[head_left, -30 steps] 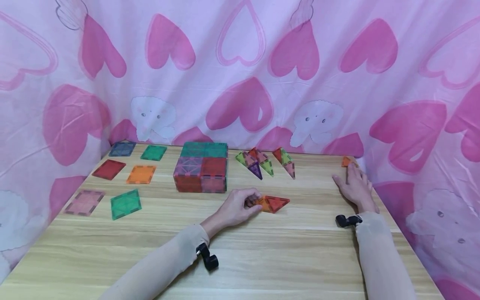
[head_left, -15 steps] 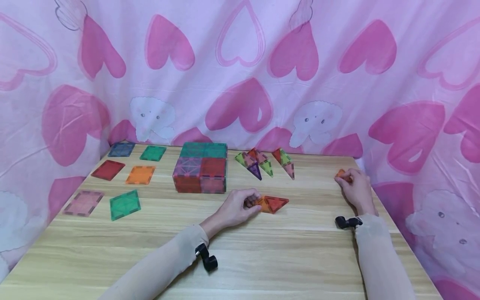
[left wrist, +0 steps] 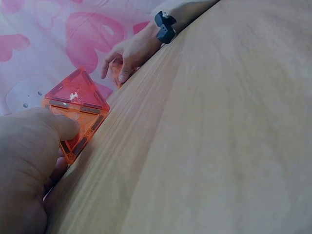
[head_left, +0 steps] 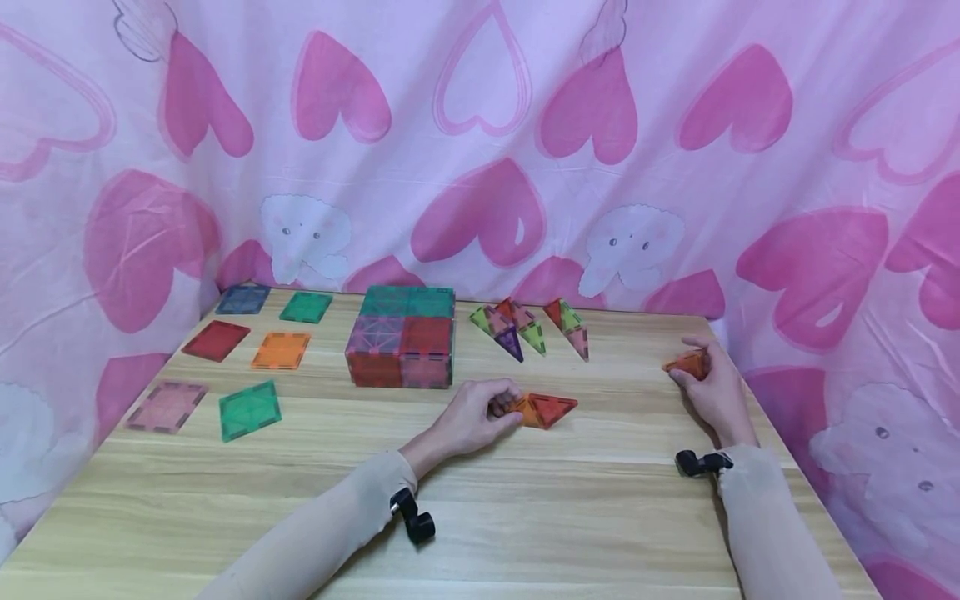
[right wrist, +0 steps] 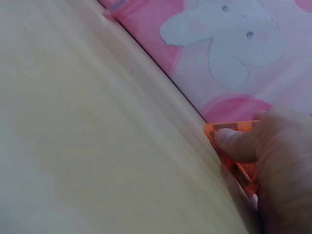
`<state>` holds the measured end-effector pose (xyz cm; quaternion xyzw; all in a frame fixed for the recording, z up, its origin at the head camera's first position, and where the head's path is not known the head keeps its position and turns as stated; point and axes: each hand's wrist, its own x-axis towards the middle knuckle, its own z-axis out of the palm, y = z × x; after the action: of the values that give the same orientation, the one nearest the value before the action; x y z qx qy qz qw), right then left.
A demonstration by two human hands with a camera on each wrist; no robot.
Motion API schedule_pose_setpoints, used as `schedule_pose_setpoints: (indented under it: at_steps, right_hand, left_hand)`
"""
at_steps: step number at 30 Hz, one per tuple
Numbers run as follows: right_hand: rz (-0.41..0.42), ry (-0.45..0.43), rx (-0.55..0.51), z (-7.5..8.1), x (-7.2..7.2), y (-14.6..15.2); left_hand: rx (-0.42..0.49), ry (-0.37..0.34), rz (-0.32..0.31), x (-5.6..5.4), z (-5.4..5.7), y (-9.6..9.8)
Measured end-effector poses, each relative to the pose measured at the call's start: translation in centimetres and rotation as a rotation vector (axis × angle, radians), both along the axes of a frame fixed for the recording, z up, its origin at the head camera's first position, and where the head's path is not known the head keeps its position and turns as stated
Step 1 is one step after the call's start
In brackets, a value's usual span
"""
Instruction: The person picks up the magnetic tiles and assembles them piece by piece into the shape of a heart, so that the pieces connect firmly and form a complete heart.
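My left hand [head_left: 471, 417] pinches an orange triangular magnetic tile [left wrist: 87, 119], its thumb on the tile's face. Edge to edge with that tile lies a red triangular magnetic tile [head_left: 553, 408]; together they form a diamond near the middle of the table. Over at the right, my right hand [head_left: 718, 392] pinches another orange triangular magnetic tile [head_left: 688, 363] between thumb and fingers. In the right wrist view the thumb [right wrist: 236, 145] covers part of this tile, and the hand hides its far side.
A block of joined square tiles [head_left: 401, 337] stands behind my left hand. Small triangular tiles [head_left: 517, 323] lie at the back, with another strip of triangles [head_left: 568, 327] beside them. Several loose square tiles [head_left: 251, 408] are spread at the left. A pink curtain [head_left: 480, 208] borders the table.
My right hand has picked up the orange triangular tile from the back right corner and drawn it nearer and slightly left. The left hand and its tiles have stayed in place.
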<state>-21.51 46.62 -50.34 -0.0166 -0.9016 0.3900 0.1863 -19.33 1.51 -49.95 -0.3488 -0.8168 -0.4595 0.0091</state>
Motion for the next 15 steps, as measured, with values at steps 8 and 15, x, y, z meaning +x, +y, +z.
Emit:
schedule_pose_setpoints:
  at_steps: [8, 15]
  right_hand:
    - [0.179, -0.014, -0.061, 0.0, 2.2, -3.2]
    - [0.376, -0.083, -0.042, 0.0, 4.2, -8.1]
  left_hand:
    - [-0.006, 0.006, 0.004, 0.0, -0.1, 0.0]
    - [-0.009, 0.016, 0.008, -0.1, -0.1, 0.0]
